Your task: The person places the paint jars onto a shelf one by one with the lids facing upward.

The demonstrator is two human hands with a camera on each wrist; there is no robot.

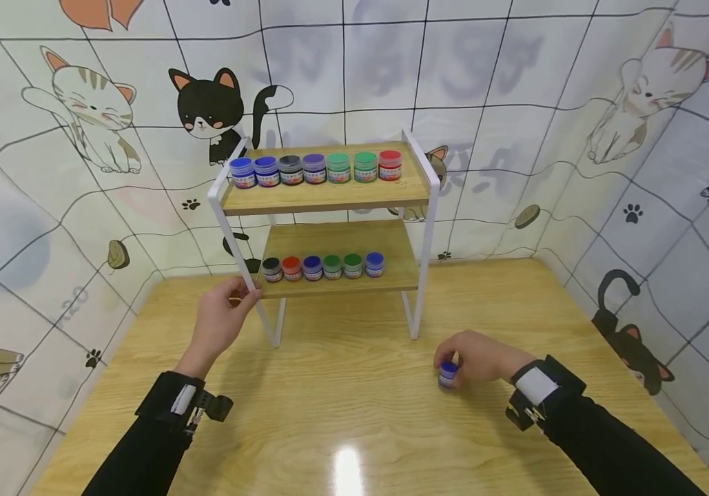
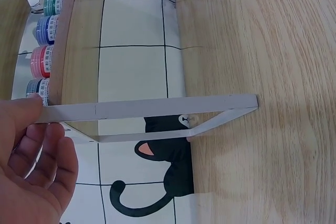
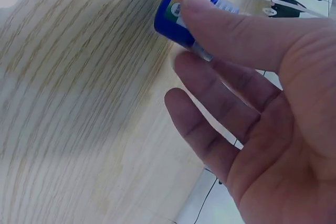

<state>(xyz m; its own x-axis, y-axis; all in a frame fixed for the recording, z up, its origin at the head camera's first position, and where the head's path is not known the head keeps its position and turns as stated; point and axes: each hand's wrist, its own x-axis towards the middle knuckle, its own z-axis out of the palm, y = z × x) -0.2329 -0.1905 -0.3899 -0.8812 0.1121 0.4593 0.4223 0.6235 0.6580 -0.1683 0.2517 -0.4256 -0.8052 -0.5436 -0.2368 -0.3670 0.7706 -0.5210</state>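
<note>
A two-tier rack (image 1: 323,200) with wooden shelves and a white frame stands at the back of the table. My left hand (image 1: 224,313) grips its left front post at the lower shelf; in the left wrist view the thumb and fingers (image 2: 55,140) pinch the white post (image 2: 173,107). To the right, low over the tabletop, my right hand (image 1: 475,355) pinches a small blue paint jar (image 1: 448,373). In the right wrist view this jar (image 3: 176,17) is tilted, its label partly hidden by the thumb, and the other fingers are loosely bent.
Several paint jars (image 1: 315,169) in blue, black, green and red line the upper shelf. Another row of jars (image 1: 332,266) stands along the lower shelf's front. Behind the wooden table (image 1: 329,386) hangs a white cloth (image 1: 379,69) with cats and grid lines, also at both sides.
</note>
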